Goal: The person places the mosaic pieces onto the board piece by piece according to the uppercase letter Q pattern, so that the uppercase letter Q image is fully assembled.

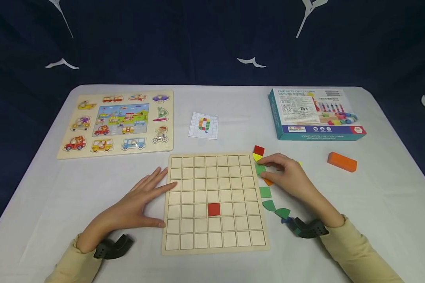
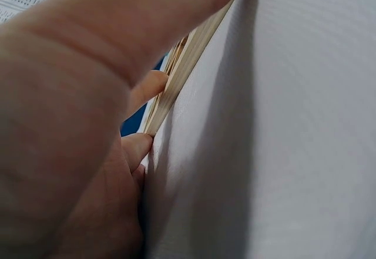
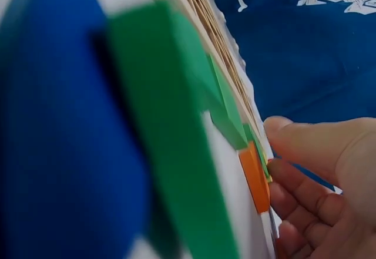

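A wooden grid board (image 1: 216, 251) lies flat on the table, with a red square tile (image 1: 214, 209) in one of its cells. My left hand (image 1: 138, 204) is spread against the board's left side; one fingertip reaches over the rim and the thumb touches the edge lower down. Past the board's right edge, my right hand (image 1: 290, 173) pinches a green square tile (image 1: 260, 169) between thumb and fingertips. Just beyond it are a yellow piece (image 1: 257, 157) and a red tile (image 1: 259, 150). An orange piece (image 3: 255, 177) sits close under the fingers, partly covered in the head view.
Another green square (image 1: 265, 192), green quarter-rounds (image 1: 282, 213) and a blue piece (image 1: 286, 220) trail down the board's right side. Behind stand a pattern card (image 1: 203, 125), a vehicle puzzle (image 1: 117, 153) and a boxed toy (image 1: 318, 114). An orange block (image 1: 342, 162) lies at right.
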`<state>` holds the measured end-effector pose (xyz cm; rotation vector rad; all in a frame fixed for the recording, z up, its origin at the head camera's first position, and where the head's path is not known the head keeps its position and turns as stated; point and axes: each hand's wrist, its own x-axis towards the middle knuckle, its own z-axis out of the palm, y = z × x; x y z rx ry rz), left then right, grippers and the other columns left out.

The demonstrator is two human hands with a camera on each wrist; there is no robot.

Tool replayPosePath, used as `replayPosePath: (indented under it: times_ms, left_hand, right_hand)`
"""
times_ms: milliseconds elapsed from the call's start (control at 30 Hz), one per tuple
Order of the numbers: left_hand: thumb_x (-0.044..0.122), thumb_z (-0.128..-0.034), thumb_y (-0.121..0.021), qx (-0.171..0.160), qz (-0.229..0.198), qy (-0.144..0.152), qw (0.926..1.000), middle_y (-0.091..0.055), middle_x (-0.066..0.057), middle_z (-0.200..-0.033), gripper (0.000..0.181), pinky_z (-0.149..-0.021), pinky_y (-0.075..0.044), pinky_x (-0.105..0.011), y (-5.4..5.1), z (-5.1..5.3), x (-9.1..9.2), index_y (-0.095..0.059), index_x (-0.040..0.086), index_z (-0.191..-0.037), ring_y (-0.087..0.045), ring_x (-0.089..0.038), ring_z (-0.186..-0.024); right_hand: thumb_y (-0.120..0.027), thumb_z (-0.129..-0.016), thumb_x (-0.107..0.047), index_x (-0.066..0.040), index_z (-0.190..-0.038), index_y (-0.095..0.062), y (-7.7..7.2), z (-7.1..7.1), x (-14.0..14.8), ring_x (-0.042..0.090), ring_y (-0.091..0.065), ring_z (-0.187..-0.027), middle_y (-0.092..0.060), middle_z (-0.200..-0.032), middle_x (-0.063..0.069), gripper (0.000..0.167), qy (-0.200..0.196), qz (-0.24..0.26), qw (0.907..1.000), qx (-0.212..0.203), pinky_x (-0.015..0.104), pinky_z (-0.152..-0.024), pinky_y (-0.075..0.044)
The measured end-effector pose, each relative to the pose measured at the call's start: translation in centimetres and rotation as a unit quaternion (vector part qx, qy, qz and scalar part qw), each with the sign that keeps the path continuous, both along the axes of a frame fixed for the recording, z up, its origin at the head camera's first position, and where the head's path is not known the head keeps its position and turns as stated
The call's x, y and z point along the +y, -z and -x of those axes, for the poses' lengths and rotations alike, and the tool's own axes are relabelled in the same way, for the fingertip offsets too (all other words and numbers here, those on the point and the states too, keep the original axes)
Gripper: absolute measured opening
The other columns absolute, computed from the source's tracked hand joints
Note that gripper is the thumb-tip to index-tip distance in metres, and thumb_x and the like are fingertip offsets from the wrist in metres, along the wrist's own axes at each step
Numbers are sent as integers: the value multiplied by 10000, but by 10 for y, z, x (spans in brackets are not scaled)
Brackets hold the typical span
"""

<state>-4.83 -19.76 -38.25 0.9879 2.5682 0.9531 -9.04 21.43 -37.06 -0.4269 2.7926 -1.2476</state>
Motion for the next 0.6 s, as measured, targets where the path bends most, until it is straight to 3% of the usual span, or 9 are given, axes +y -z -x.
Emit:
replayPosePath:
  times_ms: [167,600]
  left_hand:
    - [506,-626,-813,-91,27,-45,9999,-81,-83,-1553,977,-1063,-72,-557,-1,0,1,-380,196,-1445,2,-292,-1398]
    - [535,-633,-793,-99,15,-57,9999,-79,-76,-1554,971,-1060,-67,-565,1,0,1,-379,202,-1446,6,-289,-1399]
  right_hand:
    - [-755,-763,-12,-83,-1057,-683,1,0,-4,215,-538,-1024,-619,-1049,37,312,-194,-163,9994,215,431,-888,-432]
    - [-740,-767,18,-75,-1049,-689,0,-1,-12,235,-552,-990,-632,-1017,57,301,-286,-476,9970,547,425,-835,-447]
